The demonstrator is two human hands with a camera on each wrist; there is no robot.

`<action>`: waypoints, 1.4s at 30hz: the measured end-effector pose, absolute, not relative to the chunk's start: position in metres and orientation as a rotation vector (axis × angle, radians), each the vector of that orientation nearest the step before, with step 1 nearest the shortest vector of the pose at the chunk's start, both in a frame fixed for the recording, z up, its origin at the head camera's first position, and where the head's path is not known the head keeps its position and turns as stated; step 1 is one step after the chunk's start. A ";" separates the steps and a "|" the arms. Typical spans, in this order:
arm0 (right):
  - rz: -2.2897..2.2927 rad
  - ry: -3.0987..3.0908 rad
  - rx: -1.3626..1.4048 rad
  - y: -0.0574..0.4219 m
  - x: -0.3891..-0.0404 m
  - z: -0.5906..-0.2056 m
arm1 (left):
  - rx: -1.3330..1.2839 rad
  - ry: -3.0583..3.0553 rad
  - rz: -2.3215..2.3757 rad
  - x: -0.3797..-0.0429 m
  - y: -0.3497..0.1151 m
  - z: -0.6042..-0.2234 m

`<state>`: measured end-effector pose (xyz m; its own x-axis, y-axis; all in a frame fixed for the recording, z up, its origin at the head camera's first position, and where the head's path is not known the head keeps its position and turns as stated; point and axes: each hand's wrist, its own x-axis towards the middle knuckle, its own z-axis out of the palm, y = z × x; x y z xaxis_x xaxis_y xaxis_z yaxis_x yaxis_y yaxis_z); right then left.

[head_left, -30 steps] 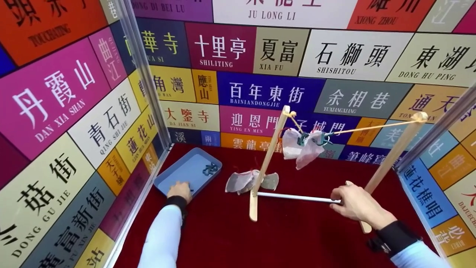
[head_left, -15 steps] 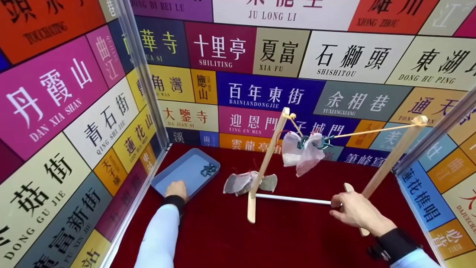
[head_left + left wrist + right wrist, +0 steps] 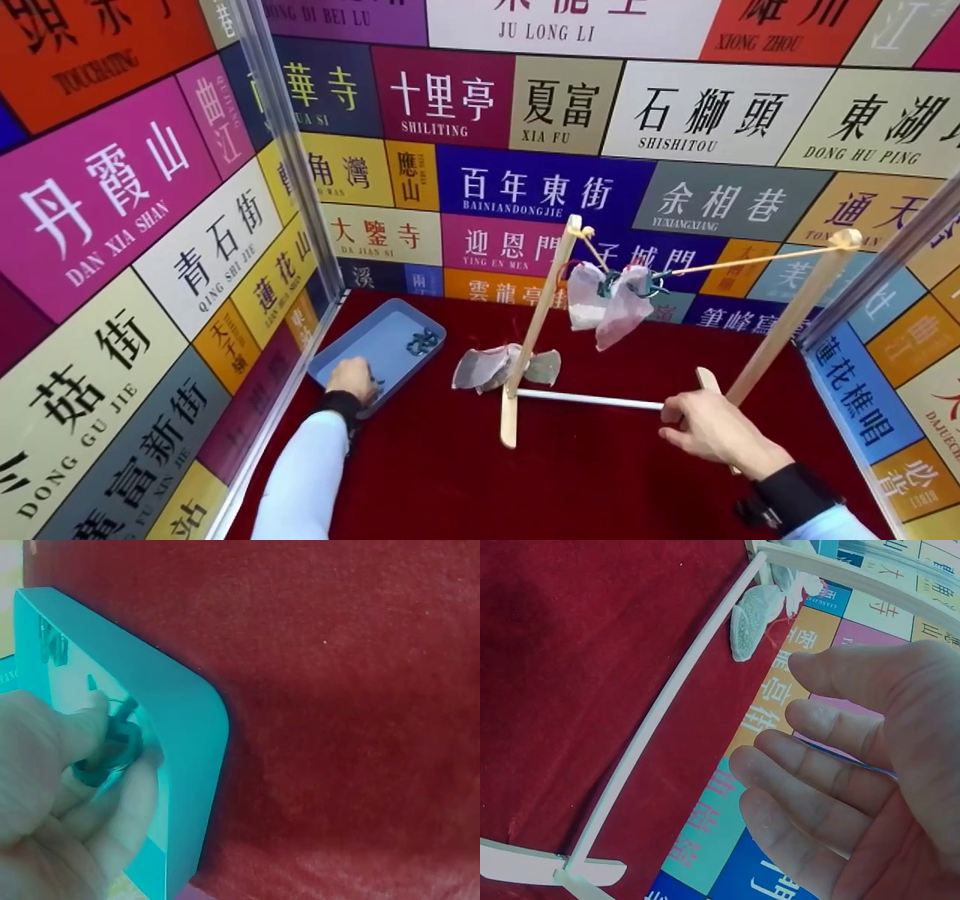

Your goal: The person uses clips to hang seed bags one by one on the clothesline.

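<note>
Left hand (image 3: 352, 377) pinching dark green piece (image 3: 133, 739) inside blue tray (image 3: 375, 341)

Left fingers (image 3: 131, 821) are curling round the piece, thumb pressing on it, gap nearly closed. Piece is sitting at the tray's near end, close to the wall, partly hidden by the hand. Its long axis is slanting lower left to upper right in the left wrist view, a thin end pointing upper right. Left hand is bending downward, back of hand up, forearm in a light blue sleeve (image 3: 300, 476) stretching from the bottom edge.

More green pieces (image 3: 423, 342) are lying at the tray's far end.

Right hand (image 3: 709, 424) is hovering near the wooden stand's right post (image 3: 787, 326) and white rod (image 3: 592, 399); its fingers are relaxing half curled, spaced from the thumb, gripping nothing.

Pale pouches (image 3: 609, 304) are hanging from the yellow string (image 3: 757, 262); another pouch bundle (image 3: 480, 369) is resting by the left post (image 3: 541, 315). Red cloth (image 3: 585, 480) is covering the worktop.
</note>
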<state>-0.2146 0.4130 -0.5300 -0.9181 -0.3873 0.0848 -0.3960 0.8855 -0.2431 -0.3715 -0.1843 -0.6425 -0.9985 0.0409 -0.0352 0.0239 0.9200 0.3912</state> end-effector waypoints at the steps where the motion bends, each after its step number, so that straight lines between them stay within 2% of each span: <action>1: 0.392 -3.001 0.636 0.412 -0.214 -0.530 | 0.060 3.046 0.651 -0.372 -0.183 -0.642; 6: 0.418 -2.942 0.649 0.407 -0.212 -0.529 | 0.140 3.080 0.848 -0.376 -0.168 -0.628; 13: 0.429 -2.876 0.649 0.390 -0.213 -0.522 | 0.267 3.112 1.072 -0.373 -0.118 -0.588; 26: 0.418 -2.692 0.865 0.339 -0.226 -0.513 | 0.536 2.818 1.421 -0.337 -0.032 -0.528; 35: 0.517 -2.596 0.885 0.302 -0.241 -0.500 | 0.679 2.598 1.473 -0.308 0.012 -0.509; 42: 0.643 -2.419 0.954 0.280 -0.253 -0.509 | 0.741 2.379 1.552 -0.294 0.035 -0.509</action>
